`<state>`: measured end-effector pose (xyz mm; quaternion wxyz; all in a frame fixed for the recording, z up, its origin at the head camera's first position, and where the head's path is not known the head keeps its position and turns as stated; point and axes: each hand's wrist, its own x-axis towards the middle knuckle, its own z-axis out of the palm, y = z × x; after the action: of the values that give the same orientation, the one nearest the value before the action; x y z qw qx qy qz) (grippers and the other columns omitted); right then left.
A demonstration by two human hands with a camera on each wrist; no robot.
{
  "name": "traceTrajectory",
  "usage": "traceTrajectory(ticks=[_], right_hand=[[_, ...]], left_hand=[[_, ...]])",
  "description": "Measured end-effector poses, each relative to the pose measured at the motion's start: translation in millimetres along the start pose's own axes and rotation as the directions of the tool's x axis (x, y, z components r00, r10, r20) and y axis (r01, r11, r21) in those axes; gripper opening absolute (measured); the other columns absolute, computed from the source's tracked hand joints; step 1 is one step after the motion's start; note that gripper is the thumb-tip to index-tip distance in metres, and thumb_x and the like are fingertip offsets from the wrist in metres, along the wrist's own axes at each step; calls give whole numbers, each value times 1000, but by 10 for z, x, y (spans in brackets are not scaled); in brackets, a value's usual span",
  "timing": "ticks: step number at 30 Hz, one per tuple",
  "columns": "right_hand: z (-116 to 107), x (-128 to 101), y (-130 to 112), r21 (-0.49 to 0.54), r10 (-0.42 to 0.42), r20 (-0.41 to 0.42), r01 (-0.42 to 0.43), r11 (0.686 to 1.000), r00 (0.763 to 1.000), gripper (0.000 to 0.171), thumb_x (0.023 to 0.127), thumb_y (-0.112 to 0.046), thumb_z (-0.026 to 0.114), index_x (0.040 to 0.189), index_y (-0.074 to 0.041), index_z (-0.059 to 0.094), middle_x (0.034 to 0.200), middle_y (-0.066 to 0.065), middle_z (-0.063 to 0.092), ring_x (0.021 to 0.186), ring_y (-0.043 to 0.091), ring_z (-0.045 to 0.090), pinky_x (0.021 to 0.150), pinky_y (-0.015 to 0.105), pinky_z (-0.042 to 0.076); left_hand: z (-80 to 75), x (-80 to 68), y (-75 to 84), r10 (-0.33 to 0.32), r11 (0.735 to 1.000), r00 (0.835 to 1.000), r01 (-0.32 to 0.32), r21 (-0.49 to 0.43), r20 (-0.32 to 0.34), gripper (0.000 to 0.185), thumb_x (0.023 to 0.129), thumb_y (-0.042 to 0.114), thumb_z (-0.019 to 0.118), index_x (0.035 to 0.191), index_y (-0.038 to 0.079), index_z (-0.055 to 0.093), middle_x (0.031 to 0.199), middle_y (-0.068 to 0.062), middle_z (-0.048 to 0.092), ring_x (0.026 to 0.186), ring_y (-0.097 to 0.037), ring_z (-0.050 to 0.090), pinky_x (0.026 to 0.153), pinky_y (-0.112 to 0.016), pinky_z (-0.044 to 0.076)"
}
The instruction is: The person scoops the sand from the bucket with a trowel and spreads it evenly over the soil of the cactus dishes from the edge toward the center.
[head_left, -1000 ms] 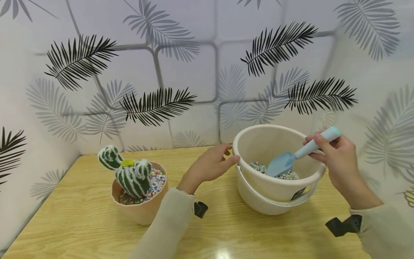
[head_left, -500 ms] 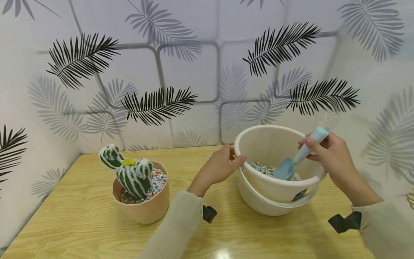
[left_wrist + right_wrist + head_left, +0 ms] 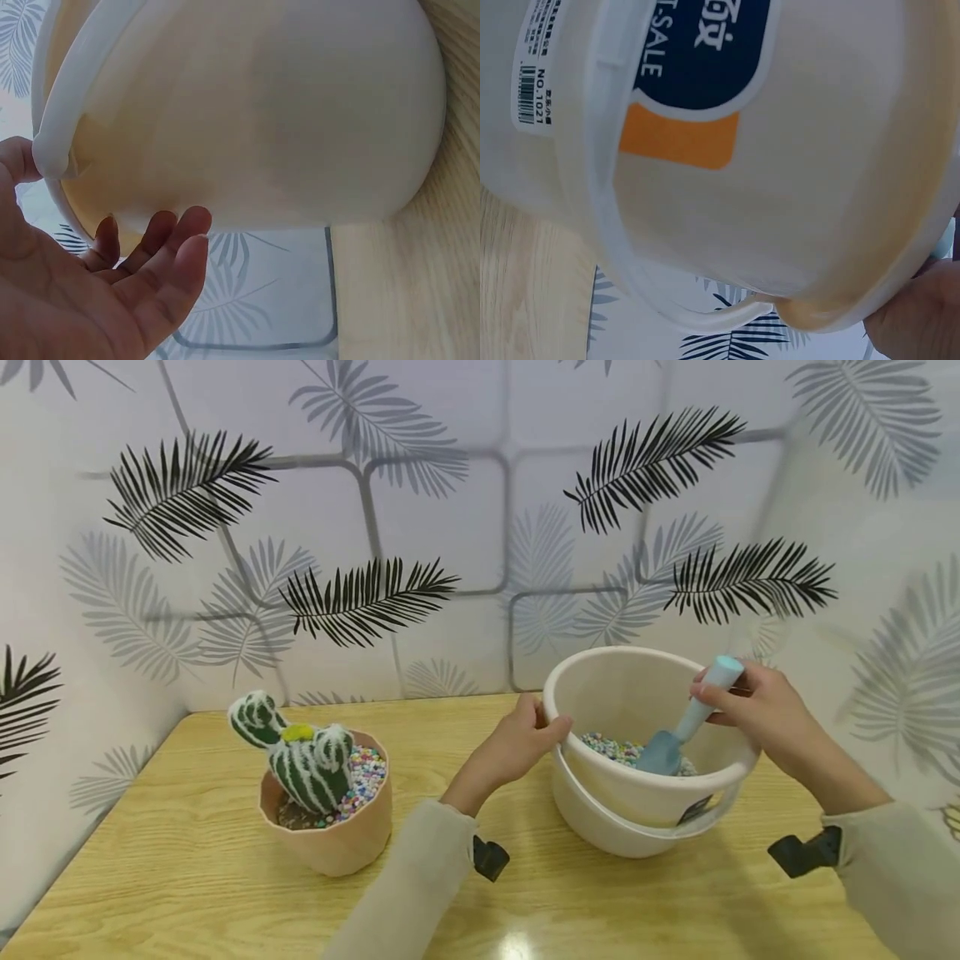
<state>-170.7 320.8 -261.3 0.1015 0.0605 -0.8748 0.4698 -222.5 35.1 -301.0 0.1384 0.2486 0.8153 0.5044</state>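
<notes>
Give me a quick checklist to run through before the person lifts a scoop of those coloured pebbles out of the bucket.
1. Scoop gripped: right hand holds the handle. Ok.
2. Blade in the pebbles: its tip sits among them. Ok.
3. Bucket steadied: left hand touches the rim, thumb on its edge. Ok.
4. Blade loaded: cannot tell, the load is hidden.
5. Cactus pot upright on the table, apart from the bucket. Ok.
</notes>
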Motion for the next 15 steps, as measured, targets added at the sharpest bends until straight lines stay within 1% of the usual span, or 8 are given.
traceTrajectory(ticks=[2, 5, 7, 9, 10, 12, 13, 15], right_hand=[[-7, 26, 3, -30, 10, 7, -9, 1000, 1000, 38, 96, -18, 57, 119, 11, 49, 86, -27, 57, 82, -12, 58, 69, 16, 55], [-14, 73, 0, -32, 21, 21, -20, 999, 1000, 41, 96, -18, 57, 122, 12, 46, 86, -27, 57, 83, -13, 58, 70, 16, 55], [-6, 111, -8, 9, 37, 42, -38, 999, 998, 40, 97, -18, 55, 122, 12, 44, 88, -26, 59, 85, -12, 59, 72, 16, 54], [22, 153, -18, 95, 68, 76, -75, 993, 995, 35, 99, -17, 52, 119, 9, 44, 90, -24, 61, 88, -10, 60, 75, 16, 54], [42, 177, -22, 148, 88, 98, -102, 984, 991, 31, 99, -17, 50, 118, 7, 44, 92, -22, 61, 89, -9, 61, 77, 15, 53], [93, 225, -31, 284, 133, 138, -168, 944, 981, 23, 100, -17, 49, 113, 1, 45, 95, -18, 60, 91, -5, 61, 80, 15, 51], [120, 250, -31, 354, 155, 154, -201, 913, 976, 19, 100, -17, 48, 110, -1, 46, 95, -14, 60, 92, -3, 61, 81, 15, 50], [169, 290, -35, 482, 187, 164, -244, 842, 969, 11, 100, -16, 47, 104, -6, 49, 92, -10, 60, 91, 1, 61, 82, 16, 48]], left_hand=[[14, 7, -6, 2, 999, 1000, -1, -39, 27, 34, 99, 34, 46, 115, 5, 38, 108, -10, 53, 92, -18, 48, 75, -29, 40], [28, 21, -12, 14, 996, 998, -8, -85, 62, 35, 100, 33, 43, 118, 5, 34, 109, -10, 50, 90, -18, 45, 70, -27, 39], [33, 26, -13, 17, 995, 998, -10, -103, 68, 36, 100, 33, 41, 119, 4, 33, 108, -10, 49, 90, -19, 44, 68, -28, 39], [36, 24, -14, 17, 994, 997, -9, -113, 69, 36, 100, 33, 41, 118, 4, 32, 108, -11, 48, 91, -19, 44, 69, -29, 39], [38, 20, -15, 13, 993, 998, -5, -116, 68, 35, 100, 33, 40, 118, 4, 32, 107, -10, 48, 92, -19, 44, 69, -29, 40], [44, 11, -16, 5, 992, 998, 3, -124, 65, 34, 101, 33, 40, 117, 4, 31, 105, -9, 47, 92, -19, 43, 70, -30, 40], [48, 6, -18, 2, 992, 998, 6, -127, 64, 33, 101, 33, 40, 116, 5, 31, 104, -9, 46, 91, -20, 43, 70, -31, 40], [61, 0, -20, 0, 991, 998, 8, -137, 62, 32, 101, 33, 39, 115, 5, 31, 101, -7, 44, 90, -20, 43, 70, -31, 40]])
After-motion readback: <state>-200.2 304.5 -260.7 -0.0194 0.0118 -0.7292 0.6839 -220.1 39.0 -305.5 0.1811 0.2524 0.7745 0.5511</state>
